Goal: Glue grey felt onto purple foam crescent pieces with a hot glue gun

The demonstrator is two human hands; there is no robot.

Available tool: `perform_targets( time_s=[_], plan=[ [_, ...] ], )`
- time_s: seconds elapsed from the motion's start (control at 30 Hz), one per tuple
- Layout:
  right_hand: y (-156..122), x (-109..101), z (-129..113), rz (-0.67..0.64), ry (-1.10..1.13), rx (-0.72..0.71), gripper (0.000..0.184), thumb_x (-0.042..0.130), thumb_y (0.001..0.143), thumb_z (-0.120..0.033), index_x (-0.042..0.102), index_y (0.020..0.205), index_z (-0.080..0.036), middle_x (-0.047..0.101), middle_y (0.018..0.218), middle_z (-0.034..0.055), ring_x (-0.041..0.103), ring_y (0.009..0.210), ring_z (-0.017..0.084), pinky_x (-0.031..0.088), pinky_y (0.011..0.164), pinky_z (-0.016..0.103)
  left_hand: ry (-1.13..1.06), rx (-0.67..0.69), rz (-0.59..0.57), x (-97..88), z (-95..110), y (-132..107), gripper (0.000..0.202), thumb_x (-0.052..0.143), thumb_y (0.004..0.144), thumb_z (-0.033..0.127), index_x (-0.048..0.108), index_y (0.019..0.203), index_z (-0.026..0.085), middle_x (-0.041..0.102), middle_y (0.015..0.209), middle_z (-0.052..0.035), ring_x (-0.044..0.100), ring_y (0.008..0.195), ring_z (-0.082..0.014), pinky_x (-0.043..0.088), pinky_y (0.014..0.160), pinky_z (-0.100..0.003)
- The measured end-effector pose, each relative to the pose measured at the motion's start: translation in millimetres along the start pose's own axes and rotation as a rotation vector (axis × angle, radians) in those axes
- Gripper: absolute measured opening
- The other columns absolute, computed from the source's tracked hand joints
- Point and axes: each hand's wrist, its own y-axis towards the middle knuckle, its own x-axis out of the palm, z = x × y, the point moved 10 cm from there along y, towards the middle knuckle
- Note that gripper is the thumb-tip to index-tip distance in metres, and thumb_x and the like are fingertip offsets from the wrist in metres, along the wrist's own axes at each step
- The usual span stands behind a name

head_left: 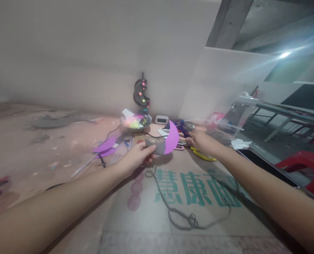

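My left hand (143,154) pinches a crescent, grey at its lower left with a purple paper part (172,138) curving up at the right. It is held above the cardboard. Out to the right, my right hand (200,140) reaches down beside a dark blue tool (182,127) that looks like a glue gun. A cutter-like tool (183,143) lies by its fingertips. Blur hides whether these fingers grip either one. Below that hand is a yellow curved strip (203,155). Purple paper pieces (105,146) lie left of my left hand.
Grey cord (178,213) loops over the printed cardboard (135,225). Behind stand a decorated dark crescent ornament (141,92), a bowl of scraps (135,123) and a small digital clock (161,120). At right are a clear plastic container (236,114), a dark-screened device (265,165) and a red stool (305,165).
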Motion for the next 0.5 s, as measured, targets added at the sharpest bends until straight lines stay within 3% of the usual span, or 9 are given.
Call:
perform_targets(
  time_s=[0.13, 0.27, 0.5],
  plan=[
    [-32, -9, -38, 0.026, 0.002, -0.133, 0.038, 0.041, 0.095, -0.039, 0.066, 0.112, -0.016, 0.068, 0.115, 0.0145, 0.060, 0.106, 0.027, 0.042, 0.089, 0.035, -0.008, -0.007, -0.002, -1.4, 2, 0, 0.029, 0.066, 0.078, 0.041, 0.057, 0.073, 0.014, 0.060, 0.063, 0.0006, 0.049, 0.049, -0.0058, 0.030, 0.043, -0.017],
    [-46, -12, -59, 0.077, 0.040, -0.225, 0.034, 0.044, 0.094, -0.041, 0.069, 0.104, -0.019, 0.070, 0.107, 0.0102, 0.062, 0.101, 0.025, 0.044, 0.087, 0.034, -0.060, 0.009, 0.042, -6.4, 8, -1, 0.027, 0.068, 0.077, 0.038, 0.057, 0.074, 0.014, 0.063, 0.068, -0.0009, 0.052, 0.052, -0.0064, 0.038, 0.050, -0.018],
    [-18, -14, -6, 0.149, 0.142, 0.012, 0.034, 0.054, 0.089, -0.039, 0.065, 0.111, -0.016, 0.069, 0.113, 0.0124, 0.063, 0.100, 0.025, 0.045, 0.083, 0.032, -0.069, -0.001, 0.097, -10.3, 6, -3, 0.030, 0.070, 0.076, 0.039, 0.054, 0.077, 0.014, 0.064, 0.068, -0.0012, 0.051, 0.050, -0.0064, 0.038, 0.048, -0.018]
  ],
)
